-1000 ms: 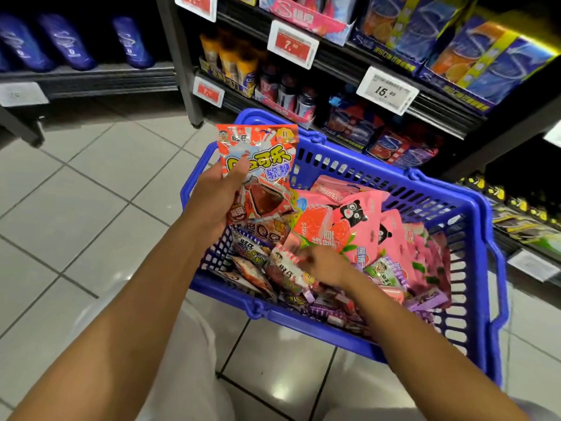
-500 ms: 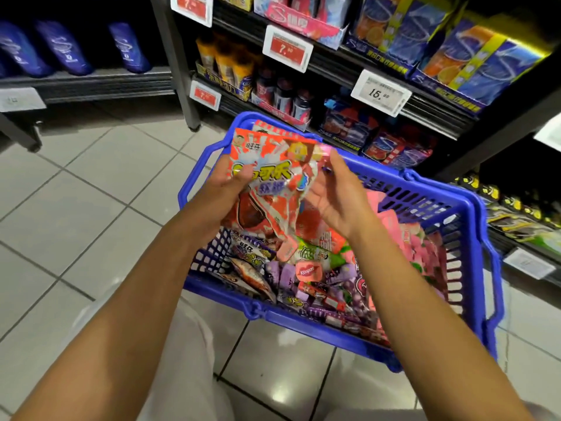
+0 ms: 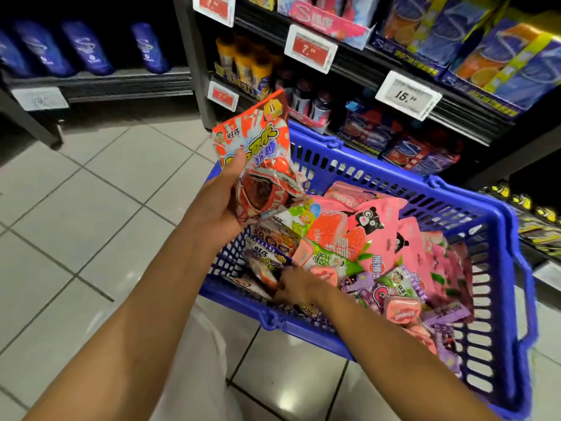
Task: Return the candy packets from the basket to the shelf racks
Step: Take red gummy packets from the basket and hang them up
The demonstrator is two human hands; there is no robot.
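Standing on a floor [image 3: 91, 208] of pale square tiles with dark grout lines, a blue plastic basket [image 3: 498, 299] with slotted walls is seen close against dark shelf racks [image 3: 349, 65]; the racks are stocked with boxed and bottled goods, and price tags [image 3: 408, 95] are clipped along the shelf edges; a second dark shelf at far left carries blue pouches [image 3: 88, 47]. The basket is filled with mixed candy packets [image 3: 379, 238], pink, green and purple among them. An orange-red candy packet [image 3: 258, 153] is held upright above the basket's left rim by the left hand [image 3: 221, 202], its fingers and thumb closed round the lower part. The right hand [image 3: 299, 285] is lowered among the packets at the basket's near-left corner; whether its fingers grasp anything cannot be told.
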